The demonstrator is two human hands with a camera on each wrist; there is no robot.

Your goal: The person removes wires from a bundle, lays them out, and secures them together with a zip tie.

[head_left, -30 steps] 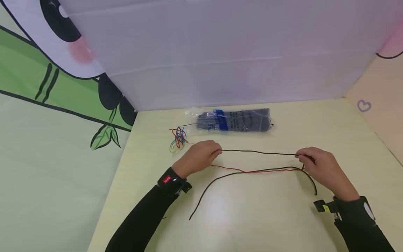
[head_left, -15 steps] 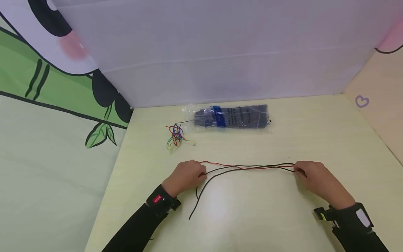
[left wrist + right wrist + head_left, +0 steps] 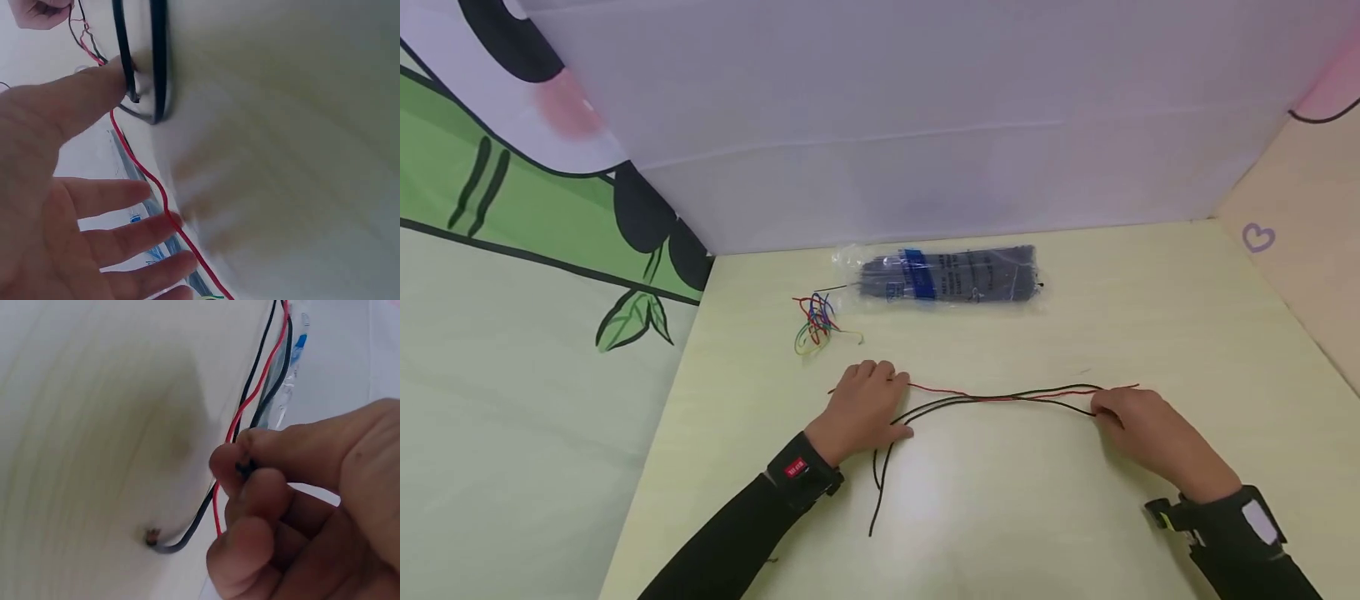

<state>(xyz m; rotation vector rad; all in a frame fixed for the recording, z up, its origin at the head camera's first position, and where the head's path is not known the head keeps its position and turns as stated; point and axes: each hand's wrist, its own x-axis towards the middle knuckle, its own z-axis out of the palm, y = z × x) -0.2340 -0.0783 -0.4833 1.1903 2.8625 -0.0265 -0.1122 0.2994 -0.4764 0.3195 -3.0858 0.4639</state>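
Observation:
Two black wires (image 3: 1063, 404) and a thinner red wire (image 3: 936, 389) run side by side across the table between my hands. My left hand (image 3: 865, 404) lies over their left part with straight, spread fingers. In the left wrist view its thumb touches a black wire (image 3: 160, 62), and the red wire (image 3: 159, 184) passes along the fingertips. My right hand (image 3: 1131, 429) pinches a black wire between thumb and fingers at the right. Below that hand, in the right wrist view, another black wire end (image 3: 194, 528) curves down, showing copper at its tip.
Behind the hands lies a clear plastic packet (image 3: 977, 277) of dark strands with a blue band. A tangle of thin coloured wires (image 3: 816, 321) sits to its left. A pale cloth wall (image 3: 925, 183) borders the table's (image 3: 1150, 317) back edge.
Both hands have come nearer the person, and the black wire they held stretched now lies beside the others. The left fingers have gone from pinching to spread; the right hand still pinches.

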